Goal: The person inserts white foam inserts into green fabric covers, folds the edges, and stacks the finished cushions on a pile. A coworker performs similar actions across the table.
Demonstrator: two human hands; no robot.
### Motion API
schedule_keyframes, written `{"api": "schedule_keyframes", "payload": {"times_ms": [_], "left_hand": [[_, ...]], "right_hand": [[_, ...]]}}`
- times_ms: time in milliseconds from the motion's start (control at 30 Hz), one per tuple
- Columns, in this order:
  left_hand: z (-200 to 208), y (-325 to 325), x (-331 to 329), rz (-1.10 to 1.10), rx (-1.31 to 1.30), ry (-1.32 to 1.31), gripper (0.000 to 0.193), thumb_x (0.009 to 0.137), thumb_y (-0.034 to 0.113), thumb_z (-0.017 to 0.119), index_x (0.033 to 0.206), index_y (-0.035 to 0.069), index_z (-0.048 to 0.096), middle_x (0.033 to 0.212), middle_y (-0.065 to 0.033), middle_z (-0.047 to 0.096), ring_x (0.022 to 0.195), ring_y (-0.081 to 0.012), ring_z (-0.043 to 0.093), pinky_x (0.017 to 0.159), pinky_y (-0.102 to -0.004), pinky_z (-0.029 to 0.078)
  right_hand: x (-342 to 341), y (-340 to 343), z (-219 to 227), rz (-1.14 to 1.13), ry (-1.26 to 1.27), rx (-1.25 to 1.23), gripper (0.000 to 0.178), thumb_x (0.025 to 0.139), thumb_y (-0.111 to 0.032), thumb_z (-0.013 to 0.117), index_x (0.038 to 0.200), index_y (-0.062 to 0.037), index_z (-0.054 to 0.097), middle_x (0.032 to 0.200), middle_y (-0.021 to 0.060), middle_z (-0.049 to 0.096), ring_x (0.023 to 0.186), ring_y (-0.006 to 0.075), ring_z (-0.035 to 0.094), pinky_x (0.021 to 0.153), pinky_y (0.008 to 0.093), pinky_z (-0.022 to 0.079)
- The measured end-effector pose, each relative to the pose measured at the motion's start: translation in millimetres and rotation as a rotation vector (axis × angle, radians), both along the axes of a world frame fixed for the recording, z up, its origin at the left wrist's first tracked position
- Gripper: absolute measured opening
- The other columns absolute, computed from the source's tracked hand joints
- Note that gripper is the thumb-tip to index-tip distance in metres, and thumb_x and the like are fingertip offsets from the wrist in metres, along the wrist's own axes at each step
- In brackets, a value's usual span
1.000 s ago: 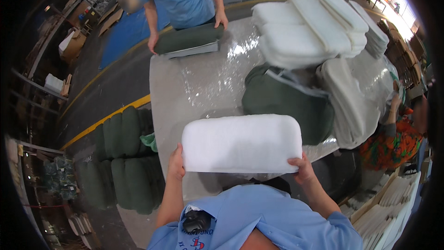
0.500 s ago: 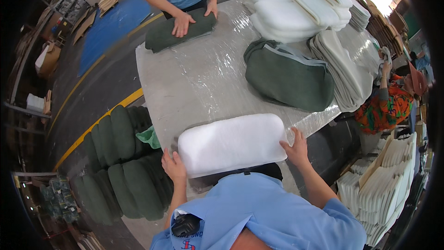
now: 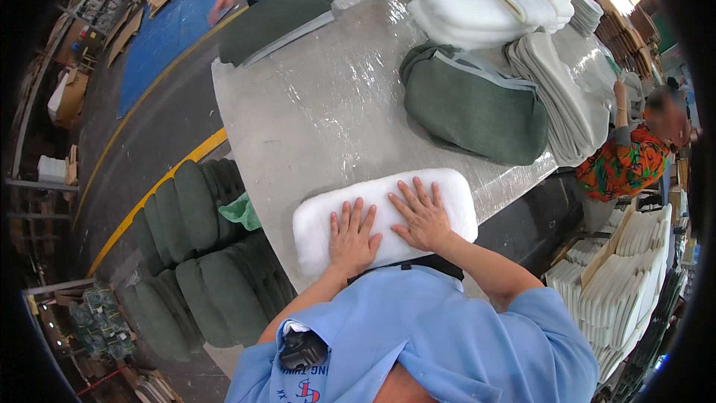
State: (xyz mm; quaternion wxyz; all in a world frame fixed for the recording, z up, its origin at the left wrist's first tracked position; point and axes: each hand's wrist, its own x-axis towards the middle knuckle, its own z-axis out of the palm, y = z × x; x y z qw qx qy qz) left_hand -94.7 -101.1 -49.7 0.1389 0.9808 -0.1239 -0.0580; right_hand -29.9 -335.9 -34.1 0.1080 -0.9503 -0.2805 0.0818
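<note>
A white rounded foam-like cushion pad [image 3: 384, 186] lies at the near edge of the plastic-covered table [image 3: 268, 134], just in front of me. My left hand [image 3: 353, 242] rests flat on its left half, fingers spread. My right hand [image 3: 423, 216] presses flat on the right half, fingers apart too. Neither hand grips anything. Beyond the pad, to the right, sits a dark green fabric cover [image 3: 477, 112] with a grey edge. Across the table a person in blue has one hand on another dark green fabric piece [image 3: 280, 19] with a grey edge.
White padding [image 3: 477, 0] is stacked at the far right, beside folded grey-beige fabric [image 3: 559, 101]. Dark green cushions [image 3: 216, 291] stand in rows at the table's left. White pads [image 3: 619, 276] are stacked at lower right. Another person in a patterned shirt [image 3: 623, 164] is at the right.
Both my hands moved from the pad's ends onto its top and now lie flat. The person opposite lifted one hand off the green piece, which now shows more of its grey edge.
</note>
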Motion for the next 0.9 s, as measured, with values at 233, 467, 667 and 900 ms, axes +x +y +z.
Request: {"api": "schedule_keyframes", "payload": {"times_ms": [233, 467, 667, 900], "left_hand": [[6.5, 5.5, -3.1, -0.01, -0.02, 0.011, 0.071, 0.103, 0.049, 0.055, 0.167, 0.024, 0.038, 0.178, -0.0146, 0.018, 0.164, -0.0401, 0.013, 0.13, -0.0622, 0.005], [29.9, 30.7, -15.3, 0.184, 0.083, -0.031, 0.071, 0.102, 0.044, 0.059, 0.166, 0.02, 0.04, 0.176, -0.0167, 0.021, 0.161, -0.048, 0.016, 0.126, -0.0704, 0.009], [9.0, 49.5, -37.6, 0.431, 0.084, -0.065, 0.073, 0.098, 0.047, 0.062, 0.163, 0.02, 0.045, 0.176, -0.0166, 0.023, 0.158, -0.0547, 0.018, 0.123, -0.0745, 0.014], [0.0, 57.2, -40.7, 0.361, 0.055, -0.203, 0.075, 0.094, 0.046, 0.065, 0.162, 0.018, 0.047, 0.173, -0.0181, 0.028, 0.154, -0.0545, 0.025, 0.12, -0.0713, 0.024]], "right_hand": [[-1.2, -0.6, -1.7, 0.011, -0.002, 0.032, 0.079, 0.099, -0.064, 0.056, 0.166, -0.0248, 0.04, 0.177, 0.0106, 0.024, 0.164, 0.0404, 0.011, 0.127, 0.0698, 0.006], [-3.9, -29.1, 30.4, -0.142, -0.052, 0.02, 0.08, 0.096, -0.06, 0.066, 0.164, -0.0257, 0.043, 0.177, 0.0126, 0.021, 0.164, 0.0422, 0.009, 0.126, 0.0713, 0.007], [-11.5, -56.2, 12.3, -0.247, -0.043, -0.057, 0.077, 0.096, -0.063, 0.062, 0.164, -0.0309, 0.043, 0.176, 0.0111, 0.024, 0.164, 0.0412, 0.009, 0.126, 0.071, 0.008], [-13.3, -61.5, 6.2, -0.224, -0.042, -0.053, 0.076, 0.098, -0.063, 0.059, 0.165, -0.032, 0.042, 0.176, 0.0114, 0.025, 0.164, 0.0406, 0.009, 0.127, 0.0688, 0.009]]}}
